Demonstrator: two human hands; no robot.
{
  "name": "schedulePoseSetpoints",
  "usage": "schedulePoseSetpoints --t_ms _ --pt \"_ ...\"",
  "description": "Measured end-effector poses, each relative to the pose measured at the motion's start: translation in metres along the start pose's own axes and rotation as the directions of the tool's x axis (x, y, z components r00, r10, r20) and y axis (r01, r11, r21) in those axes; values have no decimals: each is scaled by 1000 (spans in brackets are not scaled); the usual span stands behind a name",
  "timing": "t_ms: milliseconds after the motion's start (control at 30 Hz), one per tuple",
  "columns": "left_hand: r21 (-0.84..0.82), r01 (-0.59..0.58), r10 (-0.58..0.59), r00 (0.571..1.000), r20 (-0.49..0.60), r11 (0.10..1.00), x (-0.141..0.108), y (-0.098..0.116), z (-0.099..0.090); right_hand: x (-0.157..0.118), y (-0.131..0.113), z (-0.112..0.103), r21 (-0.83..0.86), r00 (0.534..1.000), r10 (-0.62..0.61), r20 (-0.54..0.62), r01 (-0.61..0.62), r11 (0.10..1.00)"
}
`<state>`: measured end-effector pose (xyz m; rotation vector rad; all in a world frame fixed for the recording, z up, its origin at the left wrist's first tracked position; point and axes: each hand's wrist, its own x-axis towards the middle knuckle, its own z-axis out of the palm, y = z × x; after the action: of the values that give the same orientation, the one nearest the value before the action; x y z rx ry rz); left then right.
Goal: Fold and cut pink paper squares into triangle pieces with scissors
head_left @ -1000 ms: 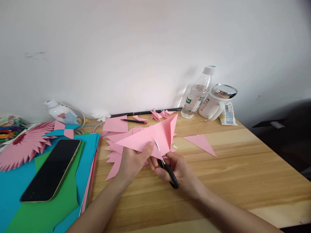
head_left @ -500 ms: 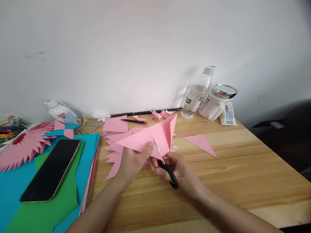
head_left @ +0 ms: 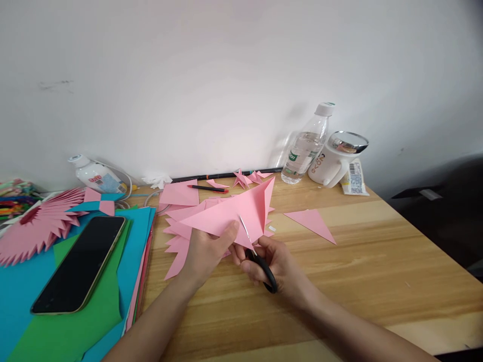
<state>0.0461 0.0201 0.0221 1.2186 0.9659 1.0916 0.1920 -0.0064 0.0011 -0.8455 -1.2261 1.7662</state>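
A folded sheet of pink paper (head_left: 222,213) is pinched in my left hand (head_left: 209,251), thumb on top and the other fingers hidden beneath. My right hand (head_left: 273,261) grips black-handled scissors (head_left: 266,271) by the loops. One thin blade lies over the paper, pointing up and away, and the other blade is hidden under it. Behind and below the held sheet lie pink paper pieces with pointed edges (head_left: 177,246). A loose pink triangle (head_left: 312,224) rests on the wooden table to the right.
At left, a phone (head_left: 81,264) lies on stacked coloured paper (head_left: 139,251) near a pink pleated paper piece (head_left: 41,226). A pen (head_left: 207,189) and small pink stars (head_left: 241,178) lie by the wall. A water bottle (head_left: 307,146) and white mug (head_left: 328,163) stand at back right.
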Motion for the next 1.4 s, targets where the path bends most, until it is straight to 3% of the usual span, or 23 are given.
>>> schedulePoseSetpoints --t_ms 500,733,1100,1400 --pt "-28 3 -2 1000 15 1000 0 3 -1 1 5 -1 27 998 30 -49 -29 999" --pt "38 15 -16 1000 12 999 1 6 -1 0 5 -3 47 998 38 -46 -36 998" --pt "97 26 -26 1000 -10 995 -1 12 -1 4 0 -6 101 998 -31 51 25 995" --pt "-36 61 -60 997 43 997 0 7 -3 5 3 -5 70 999 -36 -8 36 997"
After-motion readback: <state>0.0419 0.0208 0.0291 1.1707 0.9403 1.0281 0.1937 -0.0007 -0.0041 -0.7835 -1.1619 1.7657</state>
